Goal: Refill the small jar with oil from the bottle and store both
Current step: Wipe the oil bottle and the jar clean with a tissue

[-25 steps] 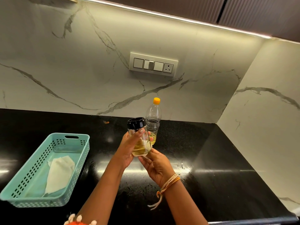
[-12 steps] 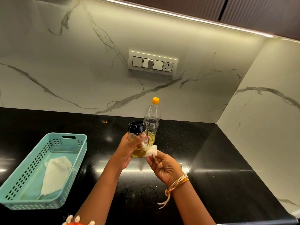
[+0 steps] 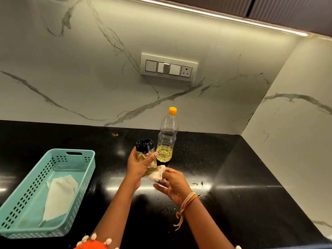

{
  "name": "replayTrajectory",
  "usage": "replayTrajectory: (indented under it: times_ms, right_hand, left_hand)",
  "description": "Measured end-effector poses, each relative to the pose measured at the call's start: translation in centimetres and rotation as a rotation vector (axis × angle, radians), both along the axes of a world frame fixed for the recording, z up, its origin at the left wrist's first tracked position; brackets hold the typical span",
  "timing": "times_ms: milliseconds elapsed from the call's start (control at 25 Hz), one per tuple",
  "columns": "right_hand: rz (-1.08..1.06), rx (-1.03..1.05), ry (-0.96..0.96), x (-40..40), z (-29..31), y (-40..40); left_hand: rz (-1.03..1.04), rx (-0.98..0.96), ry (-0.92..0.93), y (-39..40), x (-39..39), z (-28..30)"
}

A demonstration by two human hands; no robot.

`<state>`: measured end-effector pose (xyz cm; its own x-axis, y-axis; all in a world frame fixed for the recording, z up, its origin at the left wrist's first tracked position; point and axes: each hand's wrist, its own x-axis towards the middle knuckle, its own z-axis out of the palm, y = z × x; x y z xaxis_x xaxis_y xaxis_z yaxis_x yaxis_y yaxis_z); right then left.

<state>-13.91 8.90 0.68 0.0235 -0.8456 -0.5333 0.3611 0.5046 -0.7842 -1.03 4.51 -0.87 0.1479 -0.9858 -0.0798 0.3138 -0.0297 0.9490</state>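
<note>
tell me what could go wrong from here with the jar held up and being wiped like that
1. The small jar is held in the air, tilted, by the left hand alone; if its glass is oily it might slip onto the black counter.
2. The right hand rubs a white tissue near the jar's base; a hard push could knock it loose.
3. The oil bottle stands close behind; a stray elbow or jar could tip it.

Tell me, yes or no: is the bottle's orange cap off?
No, the orange cap sits on the bottle, which stands upright on the counter.
</note>
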Motion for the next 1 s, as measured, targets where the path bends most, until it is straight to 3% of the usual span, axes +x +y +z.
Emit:
replayTrajectory:
  times_ms: [240, 600, 1000]
  right_hand:
    - [-0.068, 0.038, 0.038, 0.8, -2.0, -2.7]
    - [-0.112, 0.034, 0.049, 0.1, -4.5, -7.0]
    - [-0.09, 0.079, 0.11, 0.4, -6.9, -8.7]
  left_hand:
    - [0.088, 0.051, -0.137, -4.0, 0.9, -3.6]
    - [0.056, 0.138, -0.331, -9.6, 1.9, -7.6]
    - [0.01, 0.068, -0.476, -13.7, 2.1, -9.3]
